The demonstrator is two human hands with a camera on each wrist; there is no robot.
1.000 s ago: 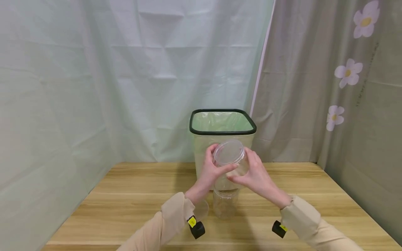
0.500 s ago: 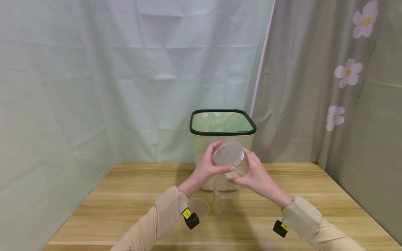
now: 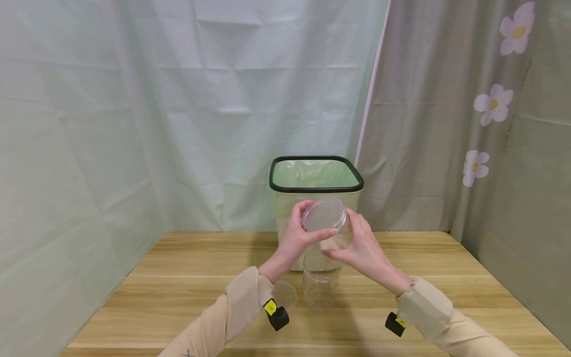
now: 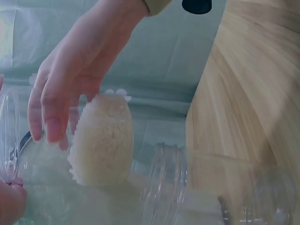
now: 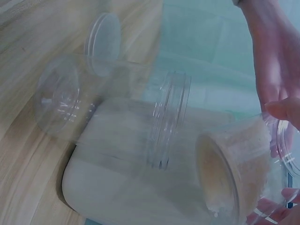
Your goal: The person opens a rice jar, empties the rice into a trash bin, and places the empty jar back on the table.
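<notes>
My left hand (image 3: 290, 243) grips a clear round lid (image 3: 324, 214) by its edge, thumb on the near side. Beneath that lid, my right hand (image 3: 363, 248) holds a clear plastic jar (image 3: 341, 239), tilted in the air. White grains, rice-like, fill part of this jar and show in the left wrist view as a pale mass (image 4: 104, 140). Directly below stands a second clear jar (image 3: 320, 290), upright on the table with its threaded mouth (image 5: 168, 122) uncovered. A loose round lid (image 3: 285, 294) lies to its left, partly hidden by my left wrist in the head view.
A pale bin (image 3: 285, 210) with a dark rim and a plastic liner stands on the table just behind the jars. The wooden table (image 3: 192, 287) reaches out to both sides. Curtains (image 3: 250, 99) hang behind and beside it.
My left hand swings slightly left, then partly back right, its thumb shifting along the lid's edge. The right hand and held jar stay nearly in place.
</notes>
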